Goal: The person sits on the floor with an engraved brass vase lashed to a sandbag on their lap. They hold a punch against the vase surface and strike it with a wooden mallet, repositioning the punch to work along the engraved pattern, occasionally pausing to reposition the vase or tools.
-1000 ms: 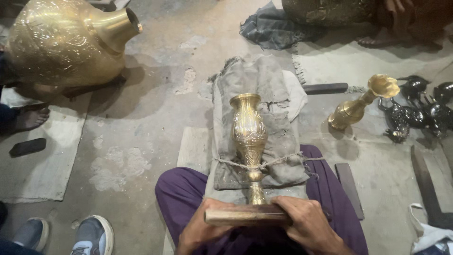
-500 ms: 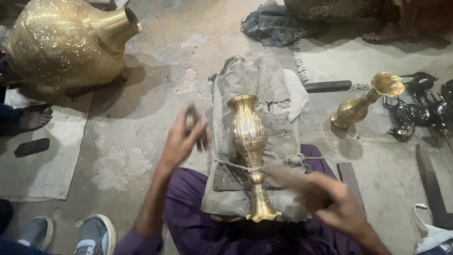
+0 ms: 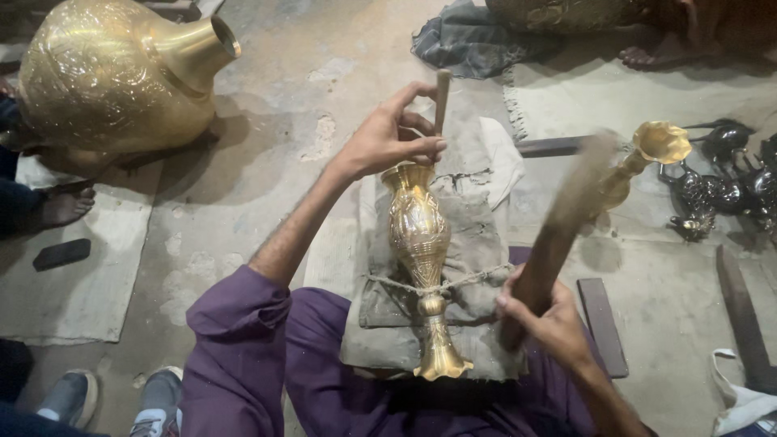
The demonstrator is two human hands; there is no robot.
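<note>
Vase: the brass vase (image 3: 421, 259) lies mid-frame on your padded lap, long axis vertical, mouth toward the top.
Left hand (image 3: 388, 137): now pinching a punch (image 3: 442, 101) at its mouth.
Right hand (image 3: 550, 320): now gripping the raised wooden mallet (image 3: 558, 231).

Brass vase (image 3: 421, 243), slender and engraved, lying lengthwise on a grey cloth pad, mouth pointing away, flared foot nearest, tied down by a cord across its narrow stem. Thin wooden-looking punch (image 3: 442, 101), held upright at the vase's mouth. Long wooden mallet (image 3: 554, 235), raised at a slant right of the vase, blurred.
</note>
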